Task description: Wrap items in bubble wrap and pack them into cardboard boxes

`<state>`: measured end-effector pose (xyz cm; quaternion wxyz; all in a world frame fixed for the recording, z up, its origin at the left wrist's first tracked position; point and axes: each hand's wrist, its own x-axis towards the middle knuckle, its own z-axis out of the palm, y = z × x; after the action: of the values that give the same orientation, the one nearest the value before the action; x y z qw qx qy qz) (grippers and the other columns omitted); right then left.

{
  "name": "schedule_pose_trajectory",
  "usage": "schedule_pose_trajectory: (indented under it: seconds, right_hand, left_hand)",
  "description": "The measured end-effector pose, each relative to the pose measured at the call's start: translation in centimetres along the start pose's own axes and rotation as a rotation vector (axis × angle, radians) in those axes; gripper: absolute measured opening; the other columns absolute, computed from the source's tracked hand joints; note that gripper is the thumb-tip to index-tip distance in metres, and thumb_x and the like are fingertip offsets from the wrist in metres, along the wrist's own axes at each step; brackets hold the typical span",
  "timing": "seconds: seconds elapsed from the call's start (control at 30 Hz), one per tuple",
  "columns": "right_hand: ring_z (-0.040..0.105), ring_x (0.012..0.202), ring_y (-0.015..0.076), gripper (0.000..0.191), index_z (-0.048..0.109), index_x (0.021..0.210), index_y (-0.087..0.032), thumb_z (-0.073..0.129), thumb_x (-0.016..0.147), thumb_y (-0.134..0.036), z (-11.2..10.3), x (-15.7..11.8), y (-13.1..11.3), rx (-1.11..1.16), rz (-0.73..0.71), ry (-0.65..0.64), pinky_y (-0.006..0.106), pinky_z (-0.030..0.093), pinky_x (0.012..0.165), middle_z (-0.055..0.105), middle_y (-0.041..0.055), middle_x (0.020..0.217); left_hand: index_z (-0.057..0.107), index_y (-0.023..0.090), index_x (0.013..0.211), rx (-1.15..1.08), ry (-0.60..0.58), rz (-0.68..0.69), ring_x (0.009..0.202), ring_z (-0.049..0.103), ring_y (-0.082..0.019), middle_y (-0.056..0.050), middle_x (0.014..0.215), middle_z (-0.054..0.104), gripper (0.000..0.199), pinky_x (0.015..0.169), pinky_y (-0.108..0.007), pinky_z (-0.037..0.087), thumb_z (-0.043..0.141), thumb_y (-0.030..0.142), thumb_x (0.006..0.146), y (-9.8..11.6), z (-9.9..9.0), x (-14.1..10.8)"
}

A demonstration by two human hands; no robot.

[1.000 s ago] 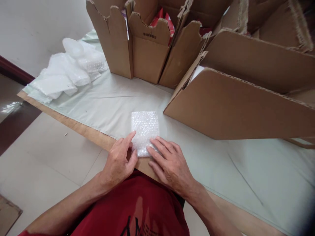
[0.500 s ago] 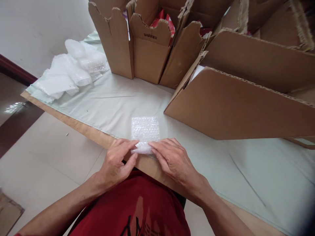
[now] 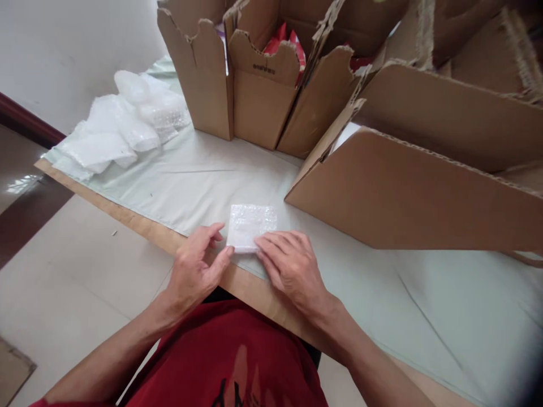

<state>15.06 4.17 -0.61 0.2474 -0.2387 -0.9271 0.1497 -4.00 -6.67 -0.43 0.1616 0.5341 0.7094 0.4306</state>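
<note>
A small square of bubble wrap [image 3: 251,221], folded over at its near side, lies flat near the table's front edge. My left hand [image 3: 198,261] is at its left, thumb and fingers apart, with the thumb tip by the near left corner. My right hand [image 3: 292,263] rests its fingertips on the near right part of the wrap, its fingers close together and the thumb at the near edge.
Tall cardboard boxes [image 3: 263,107] stand at the back, some with red packets inside. A larger cut cardboard box [image 3: 416,192] is at the right. Bubble wrap pouches [image 3: 114,127] are heaped at the back left of the cloth-covered table [image 3: 190,181].
The near edge of the bubble wrap has been folded flat onto the piece. My left hand has let go and opened a little to the left, while my right fingers stay on the wrap.
</note>
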Motion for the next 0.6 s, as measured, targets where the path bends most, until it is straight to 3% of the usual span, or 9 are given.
schedule_pose_trajectory:
  seconds: [0.07,0.13,0.23,0.33,0.43,0.53,0.6]
  right_hand:
    - [0.069,0.092,0.0205,0.016,0.068,0.113,-0.016,0.059,0.101,-0.016,-0.3,0.1,0.0,0.124,0.107,0.044,0.038,0.045,0.089,0.078,0.0048,0.104]
    - [0.069,0.09,0.0185,0.016,0.069,0.114,-0.016,0.061,0.099,-0.016,-0.9,-0.3,-0.7,0.234,0.229,0.068,0.035,0.047,0.088,0.078,0.0034,0.101]
    - [0.069,0.092,0.0177,0.014,0.07,0.111,-0.02,0.062,0.098,-0.018,-1.5,-1.4,-2.2,0.366,0.365,0.063,0.032,0.05,0.084,0.077,0.0015,0.099]
    - [0.068,0.092,0.0186,0.012,0.068,0.107,-0.022,0.059,0.1,-0.022,-1.6,-2.8,-3.0,0.384,0.388,0.062,0.033,0.051,0.084,0.076,0.0014,0.099]
    - [0.065,0.112,0.0265,0.025,0.064,0.121,-0.021,0.062,0.098,-0.032,-2.4,-4.1,-2.5,0.22,0.375,0.149,0.043,0.049,0.096,0.071,0.0104,0.123]
    - [0.061,0.123,0.0306,0.064,0.048,0.145,-0.021,0.072,0.09,-0.043,-4.5,-4.7,-1.9,0.205,0.439,0.123,0.047,0.049,0.099,0.059,0.0162,0.143]
    - [0.063,0.117,0.0279,0.069,0.046,0.146,-0.024,0.077,0.086,-0.039,-6.1,-4.8,-2.0,0.276,0.452,0.037,0.045,0.05,0.098,0.064,0.0124,0.138]
  left_hand:
    - [0.064,0.019,0.125,-0.239,-0.004,-0.225,0.087,0.068,-0.017,-0.005,0.099,0.07,0.033,0.08,-0.031,0.056,0.066,0.03,0.093,0.7,-0.5,-0.9]
    - [0.064,0.02,0.125,-0.501,-0.087,-0.439,0.094,0.071,-0.018,-0.006,0.107,0.073,0.037,0.083,-0.031,0.058,0.07,0.033,0.091,1.4,-0.4,-1.5]
    - [0.064,0.021,0.127,-0.808,-0.225,-0.56,0.103,0.071,-0.019,-0.007,0.115,0.075,0.043,0.093,-0.031,0.056,0.075,0.032,0.087,2.4,0.9,-1.6]
    - [0.065,0.021,0.125,-0.976,-0.255,-0.558,0.106,0.071,-0.02,-0.006,0.112,0.076,0.042,0.096,-0.031,0.055,0.075,0.031,0.086,3.1,2.5,-1.1]
    - [0.066,0.02,0.122,-0.874,-0.245,-0.515,0.103,0.072,-0.021,-0.006,0.11,0.077,0.037,0.09,-0.031,0.057,0.072,0.029,0.087,3.9,3.3,-0.7]
    - [0.068,0.022,0.119,-0.526,-0.295,-0.263,0.104,0.072,-0.021,-0.006,0.113,0.077,0.032,0.091,-0.032,0.058,0.066,0.022,0.087,5.0,3.4,-0.7]
    - [0.067,0.024,0.12,-0.34,-0.315,-0.032,0.102,0.073,-0.02,-0.005,0.113,0.077,0.032,0.09,-0.032,0.06,0.062,0.018,0.089,5.6,3.7,-0.9]
